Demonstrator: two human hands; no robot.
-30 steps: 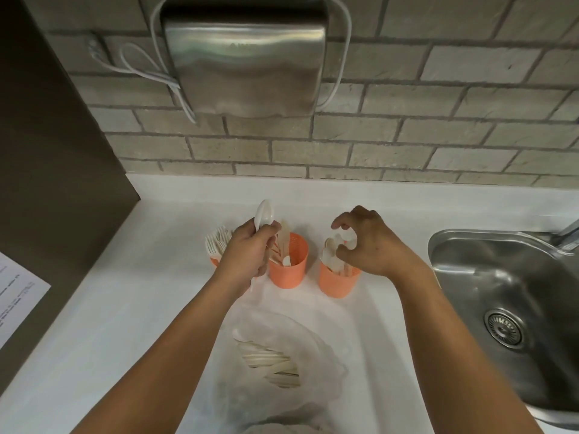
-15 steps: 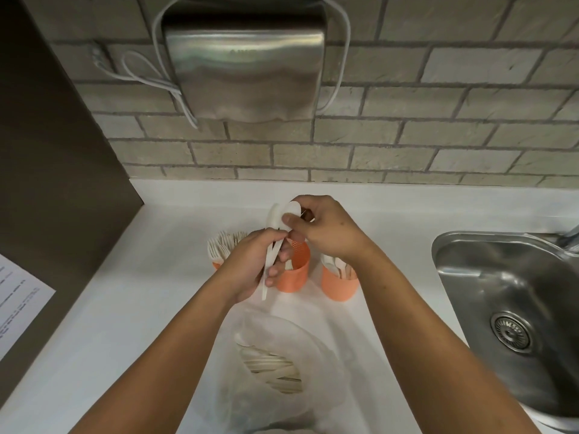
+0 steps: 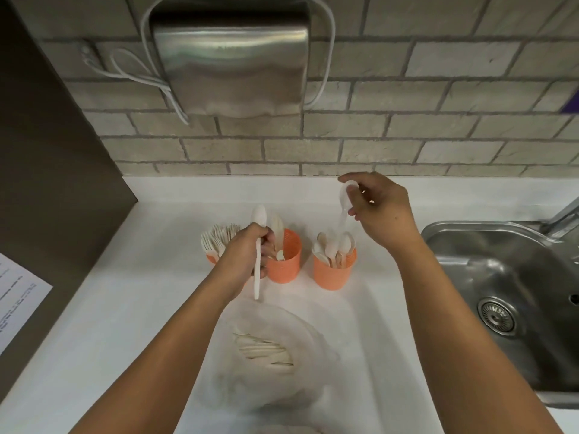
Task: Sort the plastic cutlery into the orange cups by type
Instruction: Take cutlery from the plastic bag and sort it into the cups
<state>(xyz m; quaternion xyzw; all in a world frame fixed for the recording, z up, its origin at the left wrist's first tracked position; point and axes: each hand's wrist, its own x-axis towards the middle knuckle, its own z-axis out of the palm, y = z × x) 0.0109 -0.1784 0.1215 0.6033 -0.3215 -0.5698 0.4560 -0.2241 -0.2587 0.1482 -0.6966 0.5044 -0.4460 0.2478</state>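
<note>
1. In the left hand: a white spoon, upright, bowl above the fist, handle hanging below it; fingers curled tight round the handle.
2. Held just in front of the middle cup, with the hand partly covering the left cup.
3. In the right hand: a blurred spoon, bowl uppermost, handle pointing down; pinched between thumb and fingertips, the other fingers loosely bent.
4. Raised over the right cup; whether the handle tip touches anything below, impossible to tell.
5. Left cup crammed with forks; middle cup with a few pieces, kind unclear; right cup with sorted spoons standing bowl-up.
6. All three orange cups in a row on the white counter, near the brick wall.
7. Nearer the camera, between the forearms: a clear plastic bag with loose cutlery inside.
8. To the right, a steel sink; at the far left, a printed sheet.
</note>
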